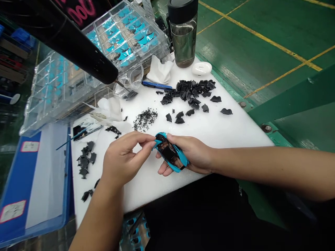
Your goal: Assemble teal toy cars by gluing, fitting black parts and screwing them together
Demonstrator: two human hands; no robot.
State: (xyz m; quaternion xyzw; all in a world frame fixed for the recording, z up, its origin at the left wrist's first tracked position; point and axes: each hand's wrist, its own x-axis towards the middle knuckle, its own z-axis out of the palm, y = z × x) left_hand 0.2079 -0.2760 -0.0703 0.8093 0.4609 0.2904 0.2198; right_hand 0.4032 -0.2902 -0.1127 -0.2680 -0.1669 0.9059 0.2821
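A blue toy car body shell [176, 166] with dark windows is held over the near part of the white work surface. My right hand [193, 151] is closed around its right side, thumb on top and fingers underneath. My left hand [125, 157] pinches the shell's far left end between thumb and forefinger; whether a small part is also between those fingertips is hidden. Just beyond the hands lies a scatter of tiny black screws [145, 119]. Farther off is a heap of small black plastic parts [192, 90], with several loose ones nearer me.
A black electric screwdriver [86, 52] hangs from the upper left. Clear compartment trays [91, 69] of blue shells stand at the back left. A water bottle [182, 38], white case [201, 68] and blue pen [157, 85] lie behind. More black parts [85, 160] sit at left.
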